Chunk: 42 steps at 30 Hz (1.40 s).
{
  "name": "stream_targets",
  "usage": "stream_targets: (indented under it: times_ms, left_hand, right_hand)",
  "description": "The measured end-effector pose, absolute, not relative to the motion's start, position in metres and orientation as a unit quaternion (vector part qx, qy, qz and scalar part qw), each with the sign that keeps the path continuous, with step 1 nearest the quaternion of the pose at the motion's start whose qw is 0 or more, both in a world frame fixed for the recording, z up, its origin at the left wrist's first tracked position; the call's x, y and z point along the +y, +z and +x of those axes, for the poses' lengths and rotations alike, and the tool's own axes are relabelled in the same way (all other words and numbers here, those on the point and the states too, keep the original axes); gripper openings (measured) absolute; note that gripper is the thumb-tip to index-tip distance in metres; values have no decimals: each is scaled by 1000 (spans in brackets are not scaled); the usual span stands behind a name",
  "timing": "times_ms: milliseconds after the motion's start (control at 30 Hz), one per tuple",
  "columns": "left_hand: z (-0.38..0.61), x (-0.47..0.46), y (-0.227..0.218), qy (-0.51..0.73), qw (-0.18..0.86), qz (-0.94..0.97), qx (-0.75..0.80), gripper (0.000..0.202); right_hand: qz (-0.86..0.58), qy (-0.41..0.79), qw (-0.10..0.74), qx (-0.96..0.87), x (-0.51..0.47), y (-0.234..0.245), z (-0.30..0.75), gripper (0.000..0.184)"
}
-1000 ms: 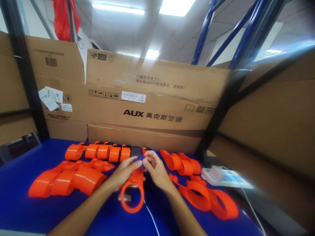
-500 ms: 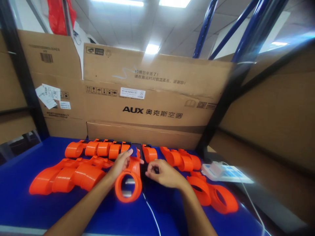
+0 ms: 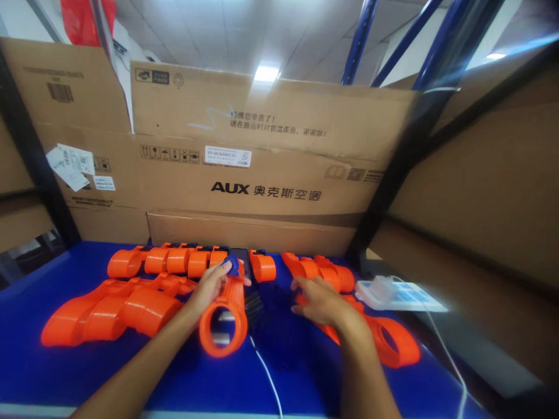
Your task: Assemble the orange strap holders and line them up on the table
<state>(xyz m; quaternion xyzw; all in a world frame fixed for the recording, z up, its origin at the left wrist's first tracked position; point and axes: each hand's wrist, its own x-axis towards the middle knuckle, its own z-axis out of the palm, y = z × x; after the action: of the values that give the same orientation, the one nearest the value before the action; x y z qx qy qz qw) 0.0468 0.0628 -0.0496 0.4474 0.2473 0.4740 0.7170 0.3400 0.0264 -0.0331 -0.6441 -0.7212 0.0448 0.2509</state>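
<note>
OK so your left hand [image 3: 212,285] had the orange holder [image 3: 234,294] gripped by its top end, fingers wrapped round it and thumb on the blue part [image 3: 232,266], ring end pointing back at you. That put it right in front of the dark slab [image 3: 241,254], overlapping it a bit from your view. A second earlier both your hands were on that blue part; half a second later the right one had let go and sat curled just beside the holder. By now your right hand [image 3: 318,299] had drifted farther off, right of the slab and nearer you, above the orange pieces [image 3: 407,344] on that side. Its fingers were loosely bent and partly spread, nothing I could see in them, and I couldn't tell if they touched anything. One lone holder [image 3: 264,269] sat just right of the slab, and the power strip [image 3: 406,300] well off to its right.
</note>
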Motion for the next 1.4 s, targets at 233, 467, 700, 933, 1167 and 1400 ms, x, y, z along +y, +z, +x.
stream_targets:
  times_ms: [233,467,700,933,1167,1400]
  left_hand:
    - [48,63,-50,475,712,453,249,68]
    - [49,58,-51,481,693,470,261,67]
    - [49,55,-49,479,679,484,275,68]
    - [50,54,-49,486,670,489,275,67]
    - [50,54,-48,488,673,487,269,66]
    - [51,54,-52,473,681,500,251,59]
  right_hand:
    - [-643,89,165,-743,32,-34,331,29]
    - [-628,105,146,-757,37,-33,327,22]
    - [-649,105,97,-747,35,-23,323,25]
    - [-654,97,85,-745,34,-24,327,10]
    - [-591,107,181,-779,31,-15,335,2]
    - [-478,306,401,-719,17,13,342,25]
